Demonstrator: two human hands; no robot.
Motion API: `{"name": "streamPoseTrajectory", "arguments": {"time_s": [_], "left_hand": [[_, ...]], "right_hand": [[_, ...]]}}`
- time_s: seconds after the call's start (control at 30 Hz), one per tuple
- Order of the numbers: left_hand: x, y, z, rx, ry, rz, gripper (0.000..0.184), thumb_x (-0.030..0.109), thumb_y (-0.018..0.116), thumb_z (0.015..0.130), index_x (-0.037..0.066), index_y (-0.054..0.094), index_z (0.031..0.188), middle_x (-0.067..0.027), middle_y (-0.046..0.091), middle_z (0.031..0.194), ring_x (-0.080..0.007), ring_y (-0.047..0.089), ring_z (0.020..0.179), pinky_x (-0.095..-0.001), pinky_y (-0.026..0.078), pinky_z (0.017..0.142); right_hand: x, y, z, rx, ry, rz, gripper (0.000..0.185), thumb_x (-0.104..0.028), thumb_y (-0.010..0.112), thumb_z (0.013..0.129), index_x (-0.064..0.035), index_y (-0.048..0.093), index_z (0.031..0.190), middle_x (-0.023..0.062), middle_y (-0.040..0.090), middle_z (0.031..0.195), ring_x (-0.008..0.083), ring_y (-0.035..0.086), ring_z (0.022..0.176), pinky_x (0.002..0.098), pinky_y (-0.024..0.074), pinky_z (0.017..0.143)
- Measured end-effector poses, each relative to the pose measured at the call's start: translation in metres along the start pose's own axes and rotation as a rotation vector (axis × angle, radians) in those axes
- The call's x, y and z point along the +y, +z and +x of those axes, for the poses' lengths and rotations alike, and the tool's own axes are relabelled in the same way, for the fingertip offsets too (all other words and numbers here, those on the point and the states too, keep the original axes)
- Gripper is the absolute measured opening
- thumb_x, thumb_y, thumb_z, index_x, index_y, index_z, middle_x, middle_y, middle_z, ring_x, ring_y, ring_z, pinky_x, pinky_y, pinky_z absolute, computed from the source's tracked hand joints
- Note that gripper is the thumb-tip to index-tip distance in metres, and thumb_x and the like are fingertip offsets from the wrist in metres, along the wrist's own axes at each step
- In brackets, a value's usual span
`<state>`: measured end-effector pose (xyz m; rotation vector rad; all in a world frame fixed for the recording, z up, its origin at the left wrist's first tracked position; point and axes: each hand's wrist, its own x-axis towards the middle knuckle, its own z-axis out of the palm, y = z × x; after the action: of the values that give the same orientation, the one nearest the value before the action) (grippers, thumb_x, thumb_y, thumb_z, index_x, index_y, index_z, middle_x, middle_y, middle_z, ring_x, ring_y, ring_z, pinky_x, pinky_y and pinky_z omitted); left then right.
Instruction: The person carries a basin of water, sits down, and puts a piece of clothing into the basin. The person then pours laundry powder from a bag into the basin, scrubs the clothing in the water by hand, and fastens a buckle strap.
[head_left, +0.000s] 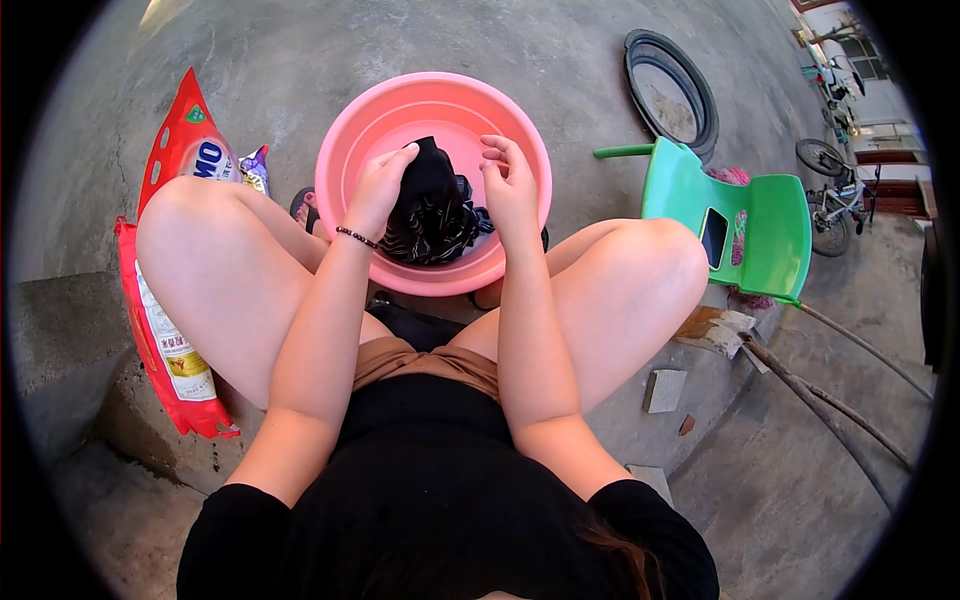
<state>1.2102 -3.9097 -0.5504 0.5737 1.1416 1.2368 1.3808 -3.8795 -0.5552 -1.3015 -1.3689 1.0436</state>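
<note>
A black garment with thin pale markings (428, 215) is bunched up in a pink plastic basin (345, 130) between my knees. My left hand (382, 185), with a dark bead bracelet at its wrist, is closed on the upper left edge of the cloth, thumb on top. Part of the garment is raised there, while the rest lies in a heap at the basin's near side. Over the right side of the basin, my right hand (511, 185) has its fingers curved and apart, with nothing between them. It is close to the cloth without gripping it.
To the left stand a red detergent bag (185, 130) and a red sack (180, 360). A green plastic chair (780, 230) at the right carries a phone (713, 238). Beyond lie a black tyre (705, 110) and a bicycle (835, 205). Wooden poles (830, 410) lean at the lower right.
</note>
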Motion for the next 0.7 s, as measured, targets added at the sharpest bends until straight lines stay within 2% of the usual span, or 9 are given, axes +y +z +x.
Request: {"name": "streamPoseTrajectory", "arguments": {"time_s": [0.1,0.2,0.3,0.33,0.43,0.53,0.7], "left_hand": [[-0.001,0.000,0.001,0.005,-0.005,0.006,0.029,0.023,0.053,0.090,-0.003,0.062,0.100,-0.0070,0.065,0.094,-0.0122,0.062,0.082,-0.0233,0.048,0.076],[0.000,0.000,0.001,0.000,-0.010,0.003,0.029,0.023,0.053,0.090,-0.003,0.062,0.100,-0.0070,0.065,0.094,-0.0122,0.062,0.082,-0.0233,0.048,0.076],[-0.001,-0.001,0.001,-0.012,-0.016,0.006,0.029,0.023,0.053,0.090,-0.003,0.062,0.099,-0.0070,0.065,0.093,-0.0121,0.062,0.081,-0.0234,0.048,0.076],[-0.002,-0.001,0.001,-0.015,-0.014,0.020,0.029,0.023,0.053,0.090,-0.003,0.062,0.099,-0.0069,0.065,0.092,-0.0120,0.062,0.081,-0.0235,0.048,0.075],[-0.001,-0.001,0.001,-0.025,-0.010,0.071,0.029,0.024,0.053,0.090,-0.002,0.063,0.098,-0.0066,0.065,0.091,-0.0116,0.061,0.079,-0.0236,0.048,0.074],[0.004,0.003,-0.003,-0.037,0.004,0.090,0.029,0.024,0.053,0.089,-0.002,0.063,0.096,-0.0062,0.065,0.089,-0.0112,0.061,0.077,-0.0232,0.048,0.072],[-0.001,-0.002,0.001,-0.070,-0.014,0.113,0.027,0.023,0.053,0.089,-0.001,0.064,0.094,-0.0056,0.065,0.087,-0.0107,0.061,0.076,-0.0226,0.047,0.071]], "right_hand": [[0.006,-0.002,-0.002,-0.093,0.096,-0.165,0.022,-0.008,0.055,0.079,-0.0035,0.061,0.100,0.0165,0.059,0.101,0.0254,0.060,0.089,0.0344,0.0486,0.077],[0.015,-0.003,-0.003,-0.285,0.135,-0.444,0.031,-0.010,0.057,0.081,-0.0030,0.058,0.112,0.0142,0.062,0.098,0.0204,0.060,0.088,0.0311,0.0482,0.076],[0.017,-0.002,-0.010,-0.393,0.143,-0.619,0.038,-0.011,0.059,0.080,-0.0054,0.056,0.117,0.0155,0.063,0.097,0.0222,0.061,0.088,0.0321,0.0489,0.076],[0.015,-0.002,-0.012,-0.424,0.152,-0.599,0.040,-0.014,0.061,0.075,-0.0062,0.057,0.115,0.0205,0.062,0.095,0.0332,0.060,0.093,0.0383,0.0469,0.083],[-0.001,0.000,-0.013,-0.507,0.346,-0.435,0.044,-0.016,0.065,0.075,-0.0063,0.056,0.117,0.0198,0.062,0.097,0.0326,0.060,0.092,0.0379,0.0471,0.082],[0.002,0.002,-0.013,-0.454,0.257,-0.399,0.045,-0.018,0.067,0.074,-0.0059,0.057,0.117,0.0187,0.063,0.096,0.0315,0.061,0.089,0.0374,0.0477,0.079],[-0.008,0.002,-0.013,-0.522,0.280,-0.459,0.029,-0.016,0.063,0.078,-0.0033,0.062,0.104,0.0157,0.065,0.083,0.0306,0.063,0.080,0.0370,0.0486,0.074]]}}
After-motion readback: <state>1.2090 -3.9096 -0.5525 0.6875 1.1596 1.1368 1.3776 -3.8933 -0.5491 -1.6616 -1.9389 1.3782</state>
